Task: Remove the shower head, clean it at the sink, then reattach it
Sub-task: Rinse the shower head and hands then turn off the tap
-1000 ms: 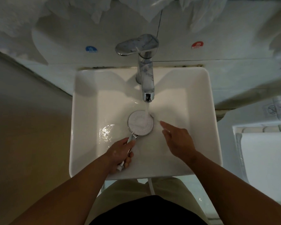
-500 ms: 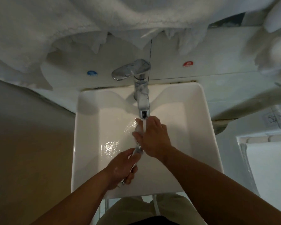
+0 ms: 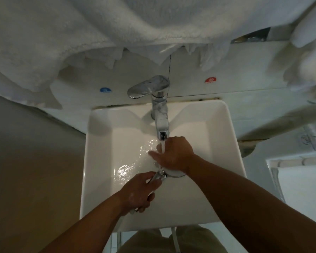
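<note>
Shower head (image 3: 174,173) in the white sink (image 3: 93,161) at frame centre, left hand (image 3: 140,190), grip closed round its handle, right hand (image 3: 173,154), grip wide, flat on its face under the running faucet (image 3: 161,114).

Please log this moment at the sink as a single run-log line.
stage: cleaning | left hand: grips shower head handle | right hand: rests on its face under running tap | sink: wet

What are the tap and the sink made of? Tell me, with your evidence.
The tap is probably chromed metal, judging by its mirror-like reflections. The sink is likely glazed ceramic: white, smooth and glossy, though cast resin would look alike.
</note>
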{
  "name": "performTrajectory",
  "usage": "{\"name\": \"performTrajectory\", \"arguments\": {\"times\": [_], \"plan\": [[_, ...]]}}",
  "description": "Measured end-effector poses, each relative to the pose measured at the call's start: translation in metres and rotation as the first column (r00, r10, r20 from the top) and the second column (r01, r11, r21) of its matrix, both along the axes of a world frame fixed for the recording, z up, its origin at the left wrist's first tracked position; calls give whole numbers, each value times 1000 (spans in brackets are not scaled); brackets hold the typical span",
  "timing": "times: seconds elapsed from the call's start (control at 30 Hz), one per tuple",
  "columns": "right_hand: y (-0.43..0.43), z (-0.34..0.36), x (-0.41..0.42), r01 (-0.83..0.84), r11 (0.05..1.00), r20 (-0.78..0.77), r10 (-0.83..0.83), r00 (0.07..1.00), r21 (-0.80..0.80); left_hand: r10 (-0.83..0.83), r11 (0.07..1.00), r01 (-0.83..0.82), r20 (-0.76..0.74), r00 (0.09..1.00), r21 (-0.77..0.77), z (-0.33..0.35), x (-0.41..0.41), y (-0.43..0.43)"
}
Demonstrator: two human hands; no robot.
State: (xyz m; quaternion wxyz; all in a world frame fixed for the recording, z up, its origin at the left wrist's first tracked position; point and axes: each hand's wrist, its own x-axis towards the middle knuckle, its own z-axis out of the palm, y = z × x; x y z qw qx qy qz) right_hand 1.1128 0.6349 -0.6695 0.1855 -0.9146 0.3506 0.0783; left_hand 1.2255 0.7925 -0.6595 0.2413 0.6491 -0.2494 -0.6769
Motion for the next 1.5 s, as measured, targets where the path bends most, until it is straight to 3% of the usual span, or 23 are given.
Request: {"name": "performTrajectory", "arguments": {"times": [0.1,0.17,0.23,0.27,0.37,0.43,0.5,0.57,0.63,0.73,0.8,0.83,0.9,1.0,1.03,1.13,1.2,1.27,1.33,1.4,1.5], "plan": [[-13,3,2,392,920,14,-392,920,23,41,999,-41,5,999,0,0,3,-9],[-14,4,3,584,794,-11,-591,807,169,60,998,-60,9,998,2,0,8,-9],[-4,0,3,636,657,72,-716,694,405,146,989,-146,-5,989,15,1,12,-9],[3,-4,2,605,632,138,-738,661,484,190,982,-189,-14,982,27,2,13,-11],[21,-12,-2,591,590,279,-797,536,550,132,989,-131,-2,991,71,3,21,-20],[23,-20,-4,590,586,253,-795,552,555,131,986,-120,-89,987,111,4,23,-26],[27,-23,-7,544,622,248,-755,607,563,272,961,-254,-205,940,110,4,18,-33],[33,-26,-9,516,673,250,-705,664,530,470,875,-483,-232,852,-3,-2,11,-41],[36,-25,-9,519,705,246,-679,692,484,602,770,-619,-144,786,-157,-9,3,-50],[39,-15,-3,617,706,261,-704,660,347,573,805,-490,226,788,-334,-16,-6,-56],[48,-4,8,655,602,304,-797,521,456,464,885,-355,513,722,-302,-20,-13,-57],[53,2,11,659,529,308,-848,430,535,419,908,-316,579,699,-275,-24,-18,-56],[58,3,7,681,453,316,-891,326,575,384,923,-268,619,684,-277,-27,-28,-54],[57,-12,-18,766,394,262,-918,298,507,419,892,-214,548,724,-399,-29,-42,-60],[55,-17,-24,783,393,246,-918,310,482,429,872,-210,480,765,-443,-25,-44,-66],[50,-21,-35,797,489,252,-871,423,353,211,899,22,475,854,-438,-15,-39,-81],[45,-19,-40,743,559,266,-829,492,367,111,922,107,519,848,-372,-17,-27,-89],[41,-15,-42,700,599,295,-801,521,389,61,966,94,563,824,-242,-11,-20,-98],[37,-13,-38,695,619,350,-783,514,365,184,975,-87,523,832,-205,-7,-22,-103],[34,-12,-28,705,583,381,-808,451,404,385,916,-291,404,830,-275,1,-31,-98],[38,-12,-13,714,468,285,-883,372,520,355,884,-72,561,748,-463,-6,-35,-75]]}}
